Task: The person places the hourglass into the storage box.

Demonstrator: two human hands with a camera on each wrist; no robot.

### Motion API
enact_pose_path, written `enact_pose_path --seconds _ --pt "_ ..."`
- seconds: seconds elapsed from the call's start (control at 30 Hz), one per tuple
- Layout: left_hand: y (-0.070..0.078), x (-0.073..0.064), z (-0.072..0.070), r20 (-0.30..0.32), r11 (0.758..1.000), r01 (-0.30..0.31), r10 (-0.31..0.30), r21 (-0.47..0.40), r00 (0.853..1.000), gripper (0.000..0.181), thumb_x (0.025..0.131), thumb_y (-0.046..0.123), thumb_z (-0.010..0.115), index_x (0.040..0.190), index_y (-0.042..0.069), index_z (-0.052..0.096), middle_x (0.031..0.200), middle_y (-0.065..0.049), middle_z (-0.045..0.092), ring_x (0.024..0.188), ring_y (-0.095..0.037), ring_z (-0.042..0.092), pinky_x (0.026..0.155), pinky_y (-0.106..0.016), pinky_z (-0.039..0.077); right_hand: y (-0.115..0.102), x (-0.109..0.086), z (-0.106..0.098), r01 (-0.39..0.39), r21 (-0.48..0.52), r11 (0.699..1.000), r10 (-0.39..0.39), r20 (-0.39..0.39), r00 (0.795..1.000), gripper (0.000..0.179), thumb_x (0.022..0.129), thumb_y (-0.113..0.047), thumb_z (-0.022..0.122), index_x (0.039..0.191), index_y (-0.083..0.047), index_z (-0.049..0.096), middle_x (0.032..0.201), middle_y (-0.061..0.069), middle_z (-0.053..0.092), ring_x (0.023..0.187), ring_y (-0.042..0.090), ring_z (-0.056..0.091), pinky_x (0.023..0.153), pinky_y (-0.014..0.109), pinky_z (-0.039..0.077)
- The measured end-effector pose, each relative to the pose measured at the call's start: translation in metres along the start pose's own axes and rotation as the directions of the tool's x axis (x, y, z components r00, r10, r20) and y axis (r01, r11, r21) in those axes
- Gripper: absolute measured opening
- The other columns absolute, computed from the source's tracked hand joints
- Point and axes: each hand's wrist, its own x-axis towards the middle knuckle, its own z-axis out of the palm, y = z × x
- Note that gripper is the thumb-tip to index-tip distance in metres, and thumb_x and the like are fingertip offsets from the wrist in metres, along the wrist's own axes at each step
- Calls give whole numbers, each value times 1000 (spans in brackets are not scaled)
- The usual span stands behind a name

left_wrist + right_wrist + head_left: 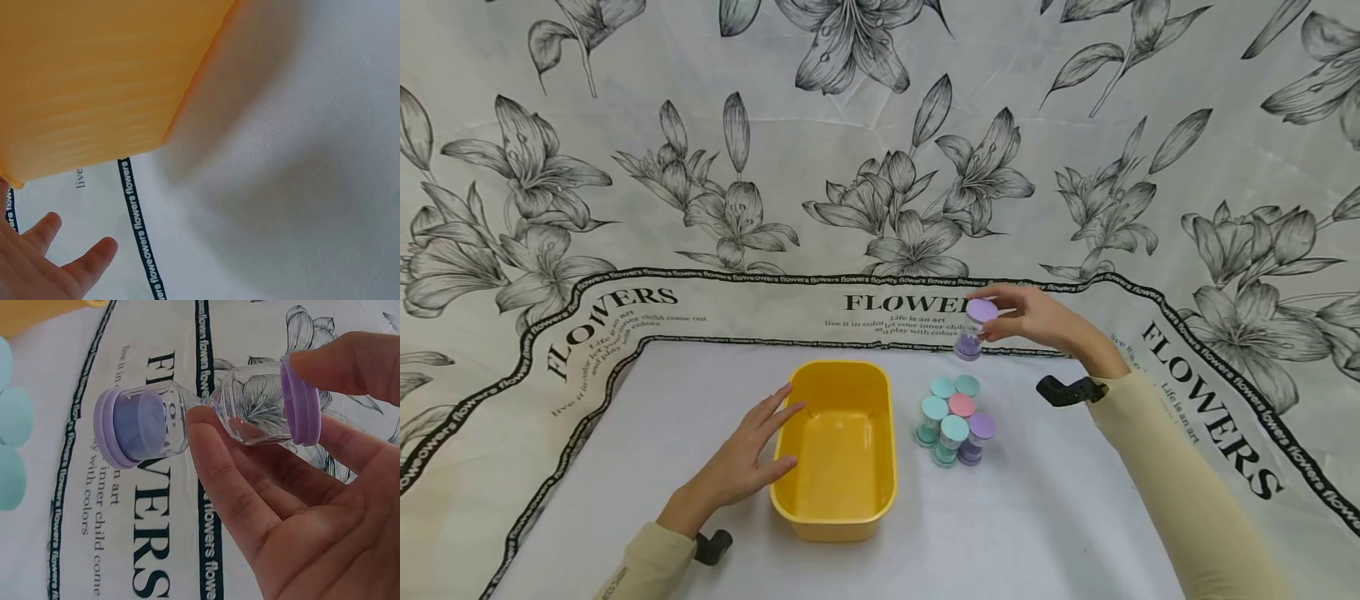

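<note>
With fingers and thumb, my right hand (1037,321) grips a purple-capped sand timer (968,343) above the back of the table. In the right wrist view this sand timer (240,403) has clear glass bulbs and purple sand in the bulb farther from the palm. Spread, fairly straight fingers of my left hand (737,462) rest at the left rim of a yellow plastic tub (835,508). The left wrist view shows the tub's outer wall (106,81) beside the fingers. Right of the tub stand several sand timers: teal ones (953,429), a pink one (961,405) and another purple one (981,427).
A white cloth (1022,517) covers the table. Behind it hangs a floral fabric (880,217) with printed lettering and a black border. Each wrist wears a black strap mount (1067,390). The standing timers are grouped closely together.
</note>
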Motion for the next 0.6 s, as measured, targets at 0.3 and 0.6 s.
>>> enact_pose_path --seconds 0.3,0.6 --pt "1 0 -2 31 998 59 -58 -39 998 72 94 49 64 159 31 39 174 3 15 155 -46 22 111 -78 28 -51 31 15 26 28 999 -30 124 992 58 95 -18 68 150 -12 51 125 18 68 101 27 73 94 45 58" --pt "0 1 0 26 997 47 -46 -62 999 74 94 45 66 160 25 39 174 1 15 155 -46 23 111 -78 28 -77 58 43 83 10 997 -83 213 974 57 91 -19 73 146 -16 56 126 12 70 110 31 70 92 42 59"
